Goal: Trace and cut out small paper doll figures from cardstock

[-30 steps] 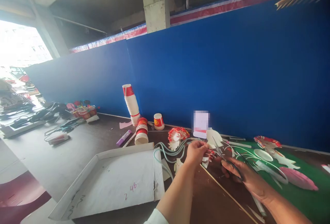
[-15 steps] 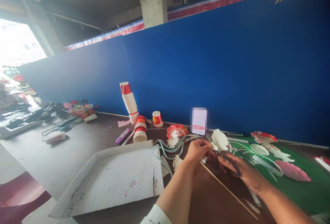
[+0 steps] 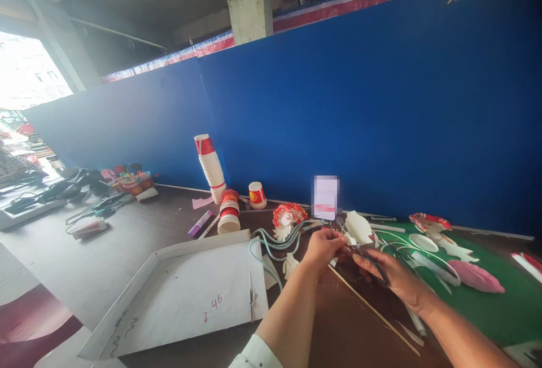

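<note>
Harsh daylight's pouring through the opening [image 3: 29, 69] at left, and I see it hazing the table's [image 3: 165, 215] far left corner; the ceiling's [image 3: 139, 12] dim, the card [image 3: 326, 197] pixelated.

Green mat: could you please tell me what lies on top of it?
A pink scalloped piece, white oval, white strips and cut paper show; anything beneath the right forearm is hidden.

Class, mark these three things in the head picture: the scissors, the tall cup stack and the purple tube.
Scissors [image 3: 379, 270]: head view, on the dark handle.
Tall cup stack [image 3: 212, 171]: head view, on its white middle.
Purple tube [image 3: 200, 224]: head view, on the middle of its side.
</note>
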Motion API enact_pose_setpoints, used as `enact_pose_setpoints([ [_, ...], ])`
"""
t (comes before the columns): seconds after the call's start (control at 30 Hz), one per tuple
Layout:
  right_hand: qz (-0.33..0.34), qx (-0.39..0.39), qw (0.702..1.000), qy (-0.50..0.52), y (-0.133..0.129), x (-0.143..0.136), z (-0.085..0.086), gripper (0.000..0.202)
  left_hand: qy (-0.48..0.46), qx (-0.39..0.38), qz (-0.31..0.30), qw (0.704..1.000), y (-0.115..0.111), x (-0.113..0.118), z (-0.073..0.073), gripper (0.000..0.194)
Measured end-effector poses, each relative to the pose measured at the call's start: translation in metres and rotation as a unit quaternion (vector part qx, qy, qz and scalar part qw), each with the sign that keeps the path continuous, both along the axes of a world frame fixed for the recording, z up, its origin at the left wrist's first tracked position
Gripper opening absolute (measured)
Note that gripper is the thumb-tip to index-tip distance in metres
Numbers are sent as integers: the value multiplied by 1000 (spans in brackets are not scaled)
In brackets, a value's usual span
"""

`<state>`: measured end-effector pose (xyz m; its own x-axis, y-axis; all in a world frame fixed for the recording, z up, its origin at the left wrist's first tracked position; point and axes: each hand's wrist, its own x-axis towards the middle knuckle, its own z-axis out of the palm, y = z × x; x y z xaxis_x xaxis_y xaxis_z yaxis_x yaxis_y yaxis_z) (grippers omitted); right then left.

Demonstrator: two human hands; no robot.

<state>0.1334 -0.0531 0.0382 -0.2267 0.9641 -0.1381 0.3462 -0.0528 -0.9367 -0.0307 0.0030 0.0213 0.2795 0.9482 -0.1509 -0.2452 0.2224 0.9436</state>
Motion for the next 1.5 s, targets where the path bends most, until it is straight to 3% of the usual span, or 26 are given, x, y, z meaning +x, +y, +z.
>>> enact_pose_setpoints([
  [0.57,5,22,1000,-10,9,4,-11,41,-55,-3,-15,998,-3,0,-7,45],
  [1.5,14,15,1000,-6,10,5,-15,47,-32,-10,-2,999,-4,2,-6,39],
])
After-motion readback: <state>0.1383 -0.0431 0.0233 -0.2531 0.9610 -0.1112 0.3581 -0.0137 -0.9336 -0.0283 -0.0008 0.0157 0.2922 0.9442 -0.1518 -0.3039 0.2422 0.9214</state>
